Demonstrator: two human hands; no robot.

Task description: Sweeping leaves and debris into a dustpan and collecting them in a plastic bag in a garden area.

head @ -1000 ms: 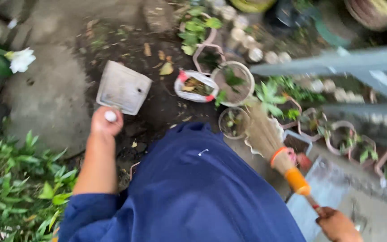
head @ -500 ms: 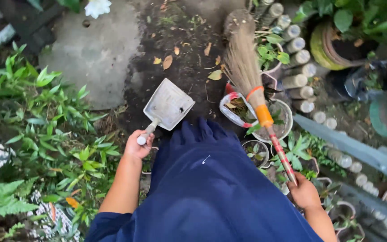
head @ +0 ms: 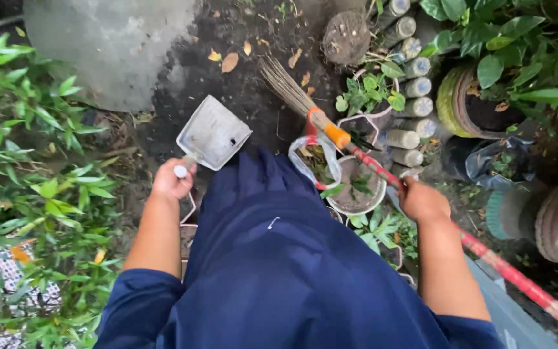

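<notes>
A single head-worn camera looks steeply down from close above onto the person's front and the ground ahead.

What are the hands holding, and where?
Left hand: grey plastic dustpan, by its handle end. Right hand: straw broom, midway along its red handle.

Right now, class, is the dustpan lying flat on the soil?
No, the left hand holds the dustpan up by its handle.
</notes>
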